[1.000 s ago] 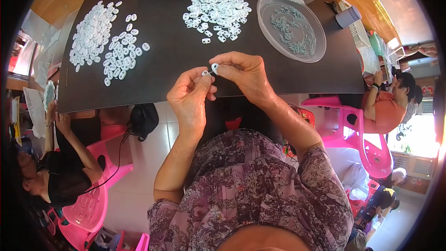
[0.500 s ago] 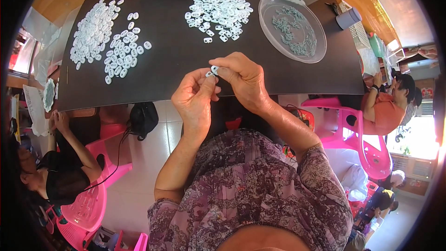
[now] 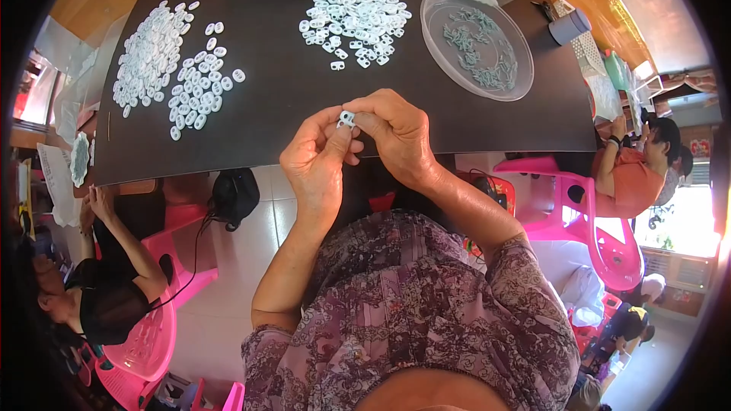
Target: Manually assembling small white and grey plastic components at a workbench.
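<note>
1. Head view: I see the small white plastic piece (image 3: 346, 118) pinched between both hands above the near edge of the dark table (image 3: 289, 99). The left hand (image 3: 316, 164) and right hand (image 3: 396, 137) both close fingertips on it, equally near; its long axis is too small to tell.

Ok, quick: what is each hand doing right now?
Left hand: closed, pinching the small white plastic piece.
Right hand: closed, pinching the same piece from the other side.
</note>
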Demonstrator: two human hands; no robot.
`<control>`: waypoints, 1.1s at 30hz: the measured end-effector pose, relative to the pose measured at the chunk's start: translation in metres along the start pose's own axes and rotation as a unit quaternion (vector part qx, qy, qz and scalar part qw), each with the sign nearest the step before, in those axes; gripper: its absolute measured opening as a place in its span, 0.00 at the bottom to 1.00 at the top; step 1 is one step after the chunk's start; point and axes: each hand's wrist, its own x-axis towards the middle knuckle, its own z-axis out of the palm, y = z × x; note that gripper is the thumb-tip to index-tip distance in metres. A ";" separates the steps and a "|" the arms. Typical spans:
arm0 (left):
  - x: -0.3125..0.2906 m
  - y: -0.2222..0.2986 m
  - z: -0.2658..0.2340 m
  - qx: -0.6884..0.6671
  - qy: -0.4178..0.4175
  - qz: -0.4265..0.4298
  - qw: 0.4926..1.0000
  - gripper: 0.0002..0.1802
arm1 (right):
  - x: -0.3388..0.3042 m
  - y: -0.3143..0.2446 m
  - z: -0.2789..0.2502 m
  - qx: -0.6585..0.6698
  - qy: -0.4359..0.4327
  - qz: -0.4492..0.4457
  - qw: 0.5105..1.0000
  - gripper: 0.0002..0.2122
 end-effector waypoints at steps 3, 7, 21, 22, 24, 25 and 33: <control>0.000 -0.001 0.001 -0.002 -0.008 0.008 1.000 0.12 | -0.002 0.000 -0.002 -0.013 -0.003 0.012 1.000 0.05; 0.000 -0.004 0.000 -0.009 -0.010 0.007 1.000 0.12 | -0.001 -0.005 -0.004 0.052 0.000 0.099 0.994 0.05; 0.006 -0.001 0.002 -0.062 0.016 -0.020 0.998 0.11 | 0.001 -0.003 -0.006 -0.189 0.015 -0.185 0.964 0.14; 0.006 -0.002 0.002 -0.054 0.014 -0.014 0.998 0.11 | 0.001 -0.002 -0.006 -0.189 0.016 -0.185 0.964 0.14; 0.005 -0.003 0.001 -0.046 0.010 -0.007 0.999 0.11 | 0.000 -0.002 -0.007 -0.181 0.027 -0.193 0.964 0.14; 0.004 -0.003 0.000 -0.034 0.006 0.000 0.999 0.10 | 0.000 0.000 -0.007 -0.181 0.029 -0.192 0.964 0.14; 0.002 -0.006 -0.002 0.015 -0.004 0.055 0.998 0.10 | -0.007 -0.006 -0.009 -0.102 0.017 -0.122 0.987 0.14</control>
